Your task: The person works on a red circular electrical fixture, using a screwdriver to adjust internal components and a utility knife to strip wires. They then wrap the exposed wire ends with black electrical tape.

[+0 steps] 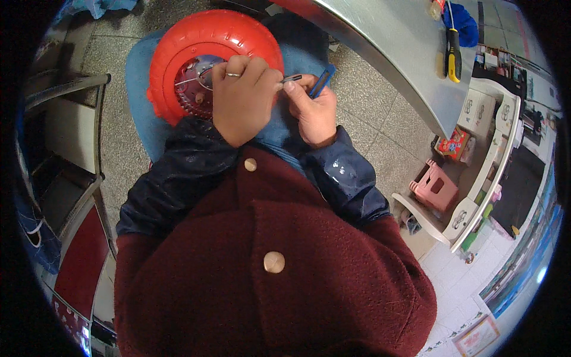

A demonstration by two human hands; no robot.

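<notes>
Both hands crowd wheel rim.

A wheel is held on the lap, left of centre. The left hand is laid over its right part; the right hand is set just right of it, a small tool gripped between them. A table stands far right, a screwdriver on it. A stool is placed right, under the table's edge.

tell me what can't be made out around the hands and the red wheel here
Head view only:
- Red wheel: hub partly hidden by the left hand.
- Blue-handled tool: its lower end is buried in the right hand.
- Thin dark piece pinched between the fingertips: too small to identify.
</notes>
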